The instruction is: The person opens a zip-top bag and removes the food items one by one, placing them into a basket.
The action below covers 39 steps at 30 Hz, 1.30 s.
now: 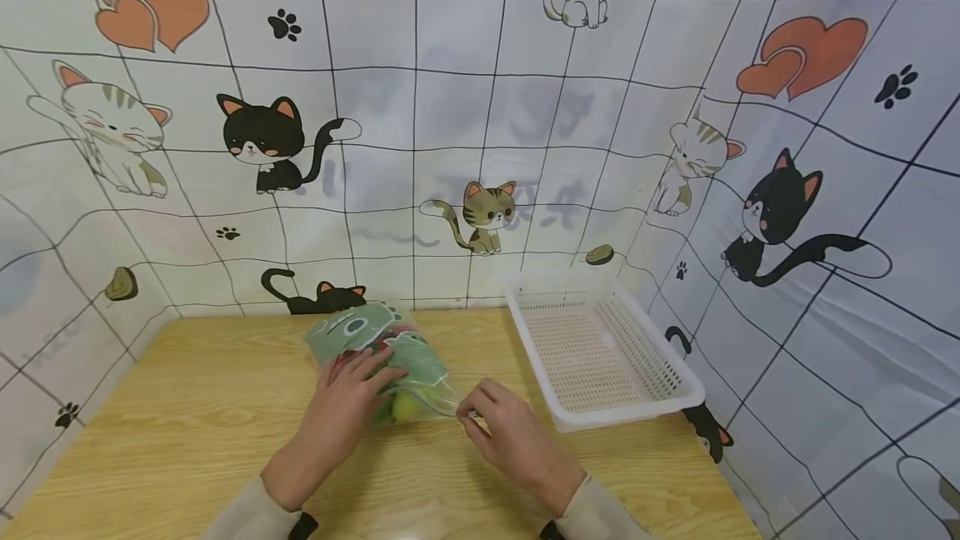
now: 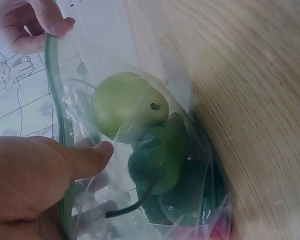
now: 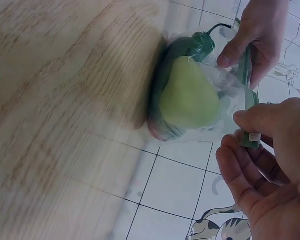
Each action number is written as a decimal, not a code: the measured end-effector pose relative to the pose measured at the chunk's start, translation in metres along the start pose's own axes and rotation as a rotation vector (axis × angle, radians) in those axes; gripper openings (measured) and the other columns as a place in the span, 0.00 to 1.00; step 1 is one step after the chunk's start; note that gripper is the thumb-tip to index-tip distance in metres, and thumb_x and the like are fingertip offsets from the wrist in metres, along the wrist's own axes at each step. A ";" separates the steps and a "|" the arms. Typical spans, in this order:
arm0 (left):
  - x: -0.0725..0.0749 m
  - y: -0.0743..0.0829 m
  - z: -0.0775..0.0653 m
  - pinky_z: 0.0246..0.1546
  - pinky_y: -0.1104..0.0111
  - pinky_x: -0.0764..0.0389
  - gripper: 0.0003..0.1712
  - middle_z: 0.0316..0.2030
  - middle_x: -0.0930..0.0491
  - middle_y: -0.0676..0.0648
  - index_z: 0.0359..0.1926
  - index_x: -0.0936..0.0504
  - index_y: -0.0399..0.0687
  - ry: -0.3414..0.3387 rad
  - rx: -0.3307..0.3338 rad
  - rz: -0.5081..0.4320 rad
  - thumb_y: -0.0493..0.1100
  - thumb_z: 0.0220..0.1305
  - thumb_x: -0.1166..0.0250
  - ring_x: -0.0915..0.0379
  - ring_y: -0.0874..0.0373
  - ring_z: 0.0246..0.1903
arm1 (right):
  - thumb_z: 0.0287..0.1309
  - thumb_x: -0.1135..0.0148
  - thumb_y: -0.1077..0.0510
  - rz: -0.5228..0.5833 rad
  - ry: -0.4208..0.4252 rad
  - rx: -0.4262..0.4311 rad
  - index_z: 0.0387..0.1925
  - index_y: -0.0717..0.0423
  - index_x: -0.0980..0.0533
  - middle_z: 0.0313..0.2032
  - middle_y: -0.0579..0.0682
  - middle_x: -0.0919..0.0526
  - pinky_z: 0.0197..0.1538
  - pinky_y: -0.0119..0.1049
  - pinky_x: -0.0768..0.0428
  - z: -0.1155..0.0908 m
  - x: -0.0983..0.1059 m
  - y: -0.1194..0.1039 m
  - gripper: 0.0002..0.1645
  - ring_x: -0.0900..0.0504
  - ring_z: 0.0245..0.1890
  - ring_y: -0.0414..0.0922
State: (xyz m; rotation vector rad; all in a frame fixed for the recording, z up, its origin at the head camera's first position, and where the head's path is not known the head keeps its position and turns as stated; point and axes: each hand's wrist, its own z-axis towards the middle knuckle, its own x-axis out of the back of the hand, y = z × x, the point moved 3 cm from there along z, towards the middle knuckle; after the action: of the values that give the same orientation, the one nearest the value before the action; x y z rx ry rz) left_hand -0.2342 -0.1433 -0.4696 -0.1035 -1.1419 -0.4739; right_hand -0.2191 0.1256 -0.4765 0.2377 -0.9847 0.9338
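Note:
A zip bag (image 1: 423, 361) with a green print lies on the wooden table, filled with produce. Through its clear side in the right wrist view show a pale green pear (image 3: 190, 97) and a dark green pepper (image 3: 202, 46) with a curved stem. Something red shows deeper inside. My left hand (image 1: 341, 407) holds the bag near its zip edge, thumb on the clear face and fingers on the other side. Between thumb and fingertips, my right hand (image 1: 513, 444) pinches the corner of the green zip strip (image 3: 251, 100), where a small whitish slider sits.
A white perforated plastic basket (image 1: 551, 394) stands on the table (image 1: 225, 407) to the right of the bag. Behind and at both sides hangs a white cloth (image 1: 390, 115) with a grid and cartoon cats.

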 end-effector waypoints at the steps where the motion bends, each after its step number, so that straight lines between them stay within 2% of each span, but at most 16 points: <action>1: -0.001 0.000 0.001 0.72 0.20 0.24 0.27 0.79 0.16 0.46 0.66 0.08 0.62 0.003 0.001 0.001 0.38 0.69 0.17 0.19 0.37 0.77 | 0.69 0.18 0.67 0.008 0.006 0.004 0.45 0.51 0.14 0.44 0.44 0.13 0.47 0.25 0.11 0.000 0.000 0.000 0.12 0.11 0.42 0.38; 8: -0.004 -0.002 0.005 0.75 0.18 0.29 0.28 0.80 0.17 0.48 0.66 0.07 0.65 0.033 0.010 -0.033 0.37 0.69 0.17 0.21 0.38 0.79 | 0.67 0.17 0.69 0.032 0.064 0.041 0.45 0.52 0.14 0.43 0.45 0.14 0.47 0.27 0.09 0.002 0.001 -0.002 0.14 0.09 0.41 0.39; 12: -0.004 -0.004 0.005 0.75 0.17 0.30 0.28 0.80 0.17 0.46 0.67 0.07 0.63 0.033 0.008 -0.048 0.36 0.70 0.18 0.21 0.36 0.79 | 0.65 0.14 0.67 0.019 0.092 0.054 0.44 0.51 0.13 0.43 0.45 0.14 0.46 0.25 0.12 0.005 0.003 -0.004 0.14 0.11 0.40 0.38; 15: -0.001 -0.005 0.003 0.74 0.17 0.29 0.30 0.78 0.16 0.44 0.67 0.08 0.60 0.058 -0.005 -0.070 0.33 0.68 0.16 0.20 0.33 0.77 | 0.65 0.14 0.65 0.032 0.097 0.057 0.45 0.50 0.12 0.43 0.45 0.15 0.46 0.22 0.13 0.008 0.004 -0.005 0.14 0.12 0.40 0.37; 19: 0.007 0.001 0.002 0.74 0.21 0.24 0.32 0.71 0.12 0.41 0.64 0.07 0.55 0.143 -0.105 -0.119 0.34 0.60 0.12 0.16 0.33 0.71 | 0.64 0.14 0.65 0.102 0.100 0.053 0.48 0.53 0.13 0.43 0.46 0.14 0.49 0.19 0.13 0.013 0.001 -0.005 0.15 0.09 0.40 0.37; 23: 0.013 0.017 0.003 0.72 0.25 0.20 0.27 0.60 0.08 0.47 0.57 0.06 0.54 0.209 -0.252 -0.197 0.44 0.57 0.07 0.12 0.42 0.64 | 0.63 0.14 0.65 0.170 0.120 0.031 0.51 0.55 0.14 0.43 0.48 0.11 0.45 0.22 0.12 0.017 0.001 -0.005 0.18 0.09 0.38 0.37; 26: 0.017 0.031 0.004 0.69 0.34 0.14 0.23 0.52 0.08 0.54 0.52 0.05 0.57 0.232 -0.311 -0.221 0.50 0.58 0.07 0.12 0.51 0.56 | 0.62 0.13 0.63 0.188 0.138 0.044 0.53 0.55 0.15 0.42 0.48 0.10 0.44 0.22 0.12 0.020 0.001 -0.007 0.21 0.09 0.37 0.37; 29: 0.019 0.038 0.004 0.61 0.45 0.09 0.18 0.46 0.10 0.59 0.45 0.06 0.60 0.256 -0.329 -0.192 0.50 0.58 0.07 0.15 0.58 0.51 | 0.62 0.13 0.63 0.197 0.149 0.069 0.55 0.56 0.15 0.42 0.48 0.09 0.45 0.20 0.13 0.022 0.001 -0.008 0.23 0.09 0.37 0.37; 33: 0.019 0.039 0.003 0.49 0.55 0.12 0.17 0.42 0.12 0.60 0.37 0.09 0.61 0.291 -0.340 -0.171 0.45 0.56 0.06 0.18 0.61 0.46 | 0.63 0.14 0.64 0.224 0.147 0.058 0.54 0.56 0.15 0.42 0.48 0.09 0.44 0.23 0.12 0.022 -0.001 -0.006 0.21 0.08 0.37 0.37; 39: 0.019 0.036 0.003 0.40 0.65 0.18 0.17 0.39 0.15 0.59 0.40 0.11 0.57 0.303 -0.365 -0.229 0.40 0.60 0.10 0.21 0.63 0.40 | 0.69 0.18 0.65 0.274 0.120 0.010 0.50 0.53 0.13 0.42 0.46 0.08 0.41 0.20 0.14 0.019 -0.002 -0.001 0.13 0.08 0.38 0.37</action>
State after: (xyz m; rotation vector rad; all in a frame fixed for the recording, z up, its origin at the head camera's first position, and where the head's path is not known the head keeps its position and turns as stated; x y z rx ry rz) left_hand -0.2154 -0.1156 -0.4459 -0.2113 -0.7639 -0.8697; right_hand -0.2304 0.1135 -0.4674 0.0542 -0.9151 1.1887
